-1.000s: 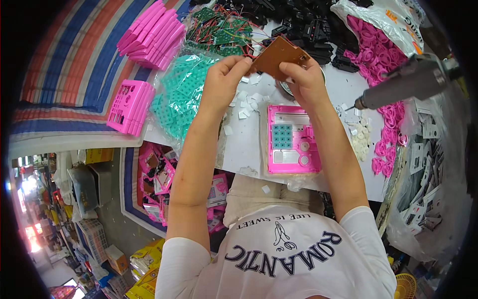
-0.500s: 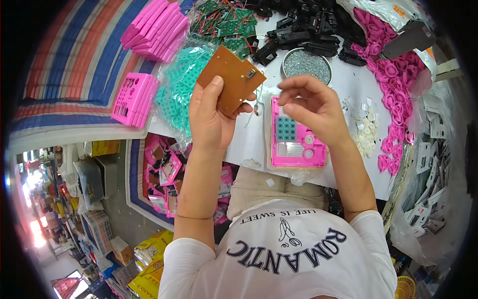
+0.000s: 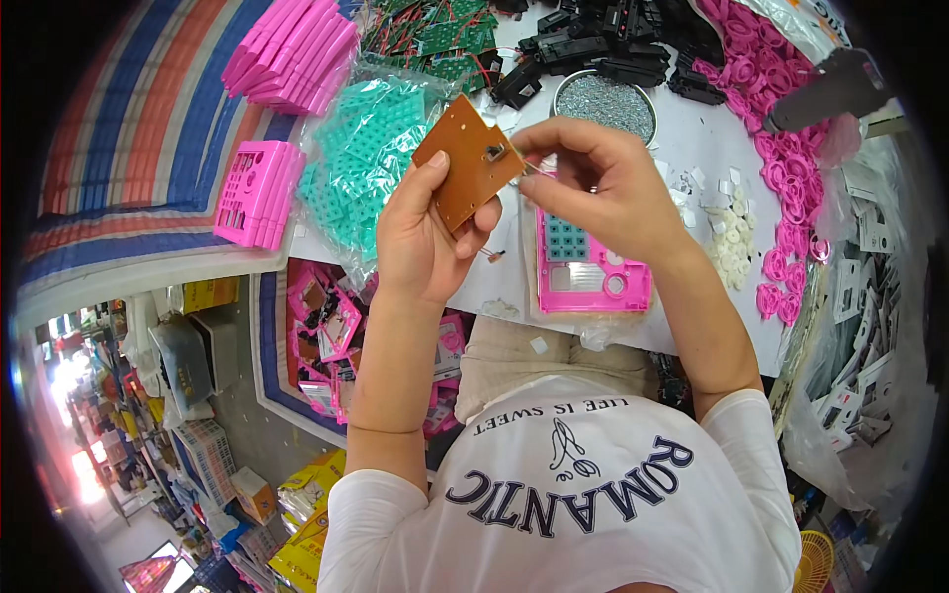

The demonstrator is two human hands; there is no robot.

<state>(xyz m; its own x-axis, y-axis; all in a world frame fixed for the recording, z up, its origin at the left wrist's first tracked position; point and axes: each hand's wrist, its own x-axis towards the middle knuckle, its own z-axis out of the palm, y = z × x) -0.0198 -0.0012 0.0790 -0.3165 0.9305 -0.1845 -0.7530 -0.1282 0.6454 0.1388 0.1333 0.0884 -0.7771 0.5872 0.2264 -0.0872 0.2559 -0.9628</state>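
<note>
My left hand (image 3: 420,212) grips a brown circuit board (image 3: 470,163) by its lower left side, thumb on the face. The board is tilted, and a small metal-and-black part sits near its right corner. Thin wires with a small end piece hang below it. At that right corner my right hand (image 3: 603,188) is closed in a pinch on what looks like a thin wire (image 3: 535,168); its fingers partly hide it. Under the right hand lies a pink plastic casing (image 3: 593,300) with a teal keypad (image 3: 566,240) set in it, its upper part covered by the hand.
A bag of teal keypads (image 3: 361,148) lies left of the board, near stacked pink casings (image 3: 259,195). Behind are green circuit boards (image 3: 435,40), black parts (image 3: 623,49) and a round tin of screws (image 3: 605,107). Pink rings (image 3: 781,198) and white discs (image 3: 730,242) lie right.
My right hand has moved left from above the casing to the board's right corner, its fingers closing there. The board has shifted slightly right and turned a little in my left hand.
</note>
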